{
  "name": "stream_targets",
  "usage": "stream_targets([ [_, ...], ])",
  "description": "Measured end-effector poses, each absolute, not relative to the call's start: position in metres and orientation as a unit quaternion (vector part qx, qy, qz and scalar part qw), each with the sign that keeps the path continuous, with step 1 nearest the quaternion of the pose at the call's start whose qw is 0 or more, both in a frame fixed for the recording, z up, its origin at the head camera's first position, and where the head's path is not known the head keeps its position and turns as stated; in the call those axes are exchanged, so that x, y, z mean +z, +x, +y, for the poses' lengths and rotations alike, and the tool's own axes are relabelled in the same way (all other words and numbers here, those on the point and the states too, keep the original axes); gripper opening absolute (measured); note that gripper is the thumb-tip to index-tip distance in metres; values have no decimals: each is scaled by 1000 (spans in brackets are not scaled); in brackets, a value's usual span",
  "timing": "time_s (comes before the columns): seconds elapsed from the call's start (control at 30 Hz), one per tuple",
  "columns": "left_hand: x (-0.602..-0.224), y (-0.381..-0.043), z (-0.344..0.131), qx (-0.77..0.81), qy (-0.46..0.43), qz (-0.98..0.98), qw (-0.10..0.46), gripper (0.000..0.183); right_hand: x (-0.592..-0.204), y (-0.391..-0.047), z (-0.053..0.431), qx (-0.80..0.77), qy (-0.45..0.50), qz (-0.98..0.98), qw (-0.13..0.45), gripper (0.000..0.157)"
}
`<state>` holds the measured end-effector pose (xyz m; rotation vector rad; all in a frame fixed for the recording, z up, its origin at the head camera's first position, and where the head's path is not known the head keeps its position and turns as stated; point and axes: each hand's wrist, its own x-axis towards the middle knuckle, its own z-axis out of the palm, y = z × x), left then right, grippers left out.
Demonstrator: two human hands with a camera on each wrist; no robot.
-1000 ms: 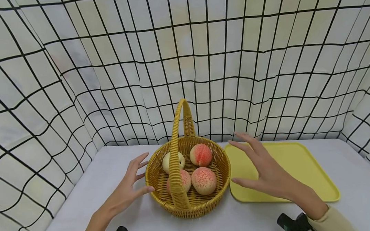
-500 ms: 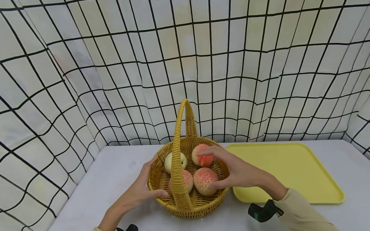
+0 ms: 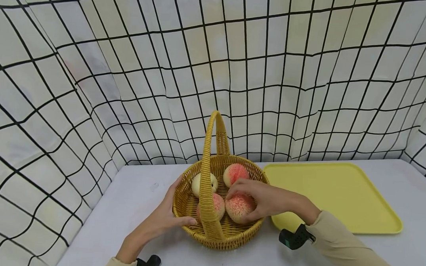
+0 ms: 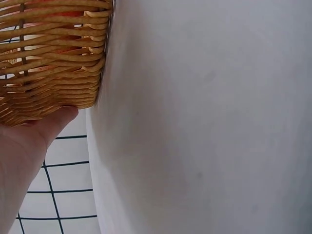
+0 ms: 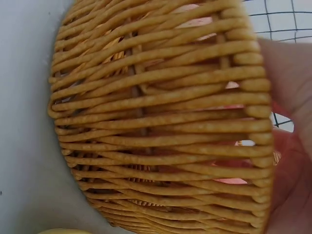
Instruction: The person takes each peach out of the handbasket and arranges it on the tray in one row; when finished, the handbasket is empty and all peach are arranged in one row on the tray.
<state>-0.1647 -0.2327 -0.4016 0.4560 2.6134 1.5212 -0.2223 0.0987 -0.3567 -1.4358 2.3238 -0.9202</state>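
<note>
A round wicker basket [image 3: 229, 244] with a tall arched handle [image 3: 207, 168] stands on the white table. My left hand [image 3: 163, 216] holds its left side, thumb at the front rim; in the left wrist view a finger [image 4: 61, 117] lies along the woven wall. Reaching over the right rim, my right hand [image 3: 269, 197] grips a speckled pink peach [image 3: 238, 208], fingers on its far side and thumb in front. Also inside are a redder peach [image 3: 236, 173], a pale cream fruit [image 3: 196, 184] and another pink peach [image 3: 218, 206], partly hidden by the handle.
To the right of the basket lies a yellow tray [image 3: 331, 193], its left corner close to the basket. White cloth walls with black netting [image 3: 258, 83] rise behind the table [image 3: 135, 189] and at both sides.
Both hands have moved inward to the basket. The left has taken hold of its side. The right has come from over the tray into the basket and closed around the front right peach.
</note>
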Motion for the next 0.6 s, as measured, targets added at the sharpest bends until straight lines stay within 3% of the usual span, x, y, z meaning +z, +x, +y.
stream_targets([
  [0.6,-400,-166,-233,513,139,845,61,133,-361,-228,89,-273,-505,813,100,51],
])
